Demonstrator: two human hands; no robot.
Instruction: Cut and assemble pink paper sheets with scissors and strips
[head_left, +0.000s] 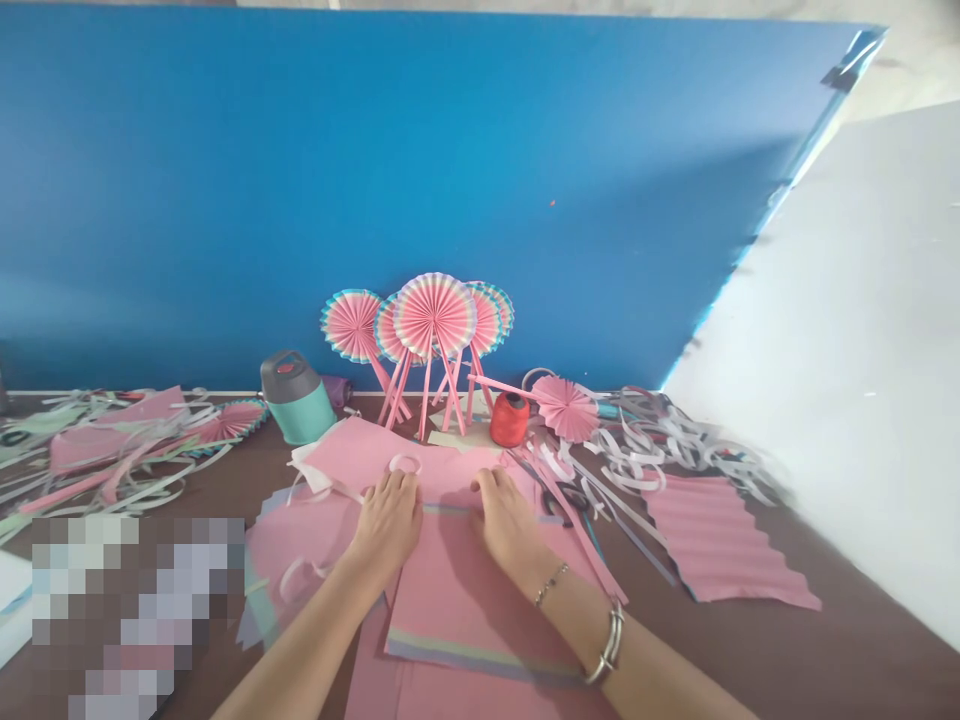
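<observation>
A pink paper sheet with coloured stripes at its near and far edges lies in front of me on other pink paper. My left hand is on its far left edge, fingers bent down and close together over the paper. At the far right part of that edge, my right hand curls its fingers onto the sheet. Both hands look closed on the paper, though the fingertips are partly hidden. Just beyond the left fingers lies a pale curled paper strip. Black-handled scissors rest right of my right hand, partly under strips.
Round pink paper fans stand against the blue panel. Near them are a teal jar, a red thread spool and a folded pink fan. Paper strips pile up on both sides. A pleated pink sheet lies right.
</observation>
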